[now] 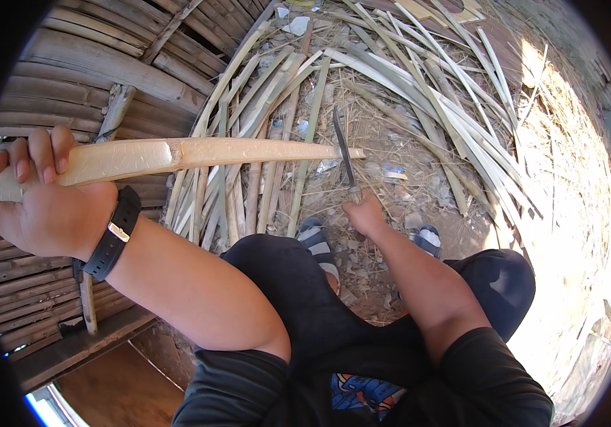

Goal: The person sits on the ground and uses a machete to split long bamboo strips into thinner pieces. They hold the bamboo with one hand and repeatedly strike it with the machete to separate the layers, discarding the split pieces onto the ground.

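Observation:
Out at the left, my left hand [53, 192] wraps round the wide end of a pale split bamboo strip [234, 151]. The strip runs across to the right, with a raised node partway along, and narrows toward its far tip. My right hand [364, 213] grips the handle of a knife with a long dark blade [343, 146]. The blade points away from me and crosses the strip close to its narrow tip. Whether the edge bites into the bamboo cannot be told. A black watch strap [115, 231] circles my left wrist.
Several split bamboo strips [455, 121] lie heaped on the ground ahead, with more [248, 107] along the left. A woven bamboo wall [56, 92] rises close on the left. Shavings and litter cover the ground by my sandalled feet [314, 242]. Strong sunlight falls on the right.

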Demonstrator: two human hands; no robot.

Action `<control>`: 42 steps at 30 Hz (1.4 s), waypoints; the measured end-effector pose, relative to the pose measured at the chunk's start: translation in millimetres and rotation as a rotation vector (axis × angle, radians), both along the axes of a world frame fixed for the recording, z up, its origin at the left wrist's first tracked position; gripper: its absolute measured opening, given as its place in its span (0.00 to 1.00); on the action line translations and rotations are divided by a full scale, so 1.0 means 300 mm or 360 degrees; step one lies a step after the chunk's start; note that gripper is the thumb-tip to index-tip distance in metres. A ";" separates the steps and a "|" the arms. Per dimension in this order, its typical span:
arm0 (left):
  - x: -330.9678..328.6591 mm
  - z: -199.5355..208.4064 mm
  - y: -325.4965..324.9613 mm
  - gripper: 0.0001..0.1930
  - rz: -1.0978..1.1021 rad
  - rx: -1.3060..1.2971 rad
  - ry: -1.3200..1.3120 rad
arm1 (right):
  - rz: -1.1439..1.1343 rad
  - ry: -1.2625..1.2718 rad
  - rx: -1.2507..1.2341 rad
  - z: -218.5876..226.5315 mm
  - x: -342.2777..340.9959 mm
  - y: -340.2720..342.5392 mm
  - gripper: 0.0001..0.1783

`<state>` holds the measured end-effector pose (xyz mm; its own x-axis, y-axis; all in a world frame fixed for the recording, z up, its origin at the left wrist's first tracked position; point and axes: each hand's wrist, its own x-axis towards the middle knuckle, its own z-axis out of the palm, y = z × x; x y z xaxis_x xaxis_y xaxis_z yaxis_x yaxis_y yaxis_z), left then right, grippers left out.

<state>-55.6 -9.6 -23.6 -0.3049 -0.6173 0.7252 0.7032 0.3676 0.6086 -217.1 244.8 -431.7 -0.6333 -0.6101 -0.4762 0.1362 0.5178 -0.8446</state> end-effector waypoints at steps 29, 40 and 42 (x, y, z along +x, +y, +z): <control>-0.035 -0.014 0.042 0.32 -0.0115 -0.0019 0.0025 | 0.0123 0.0593 0.0141 0.187 0.043 -0.030 0.25; 0.056 0.019 0.109 0.33 0.0043 0.0075 0.0250 | -0.0179 0.0424 -0.0349 0.577 -0.133 -0.082 0.23; 0.070 0.019 0.114 0.33 0.0009 0.0099 0.0293 | -0.0070 0.0544 -0.0466 0.689 -0.162 -0.089 0.28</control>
<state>-34.5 24.7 -18.0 -0.1673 -0.6639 0.7289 0.8027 0.3375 0.4917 -265.7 218.1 -224.9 -0.7524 -0.6571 -0.0466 -0.1596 0.2505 -0.9549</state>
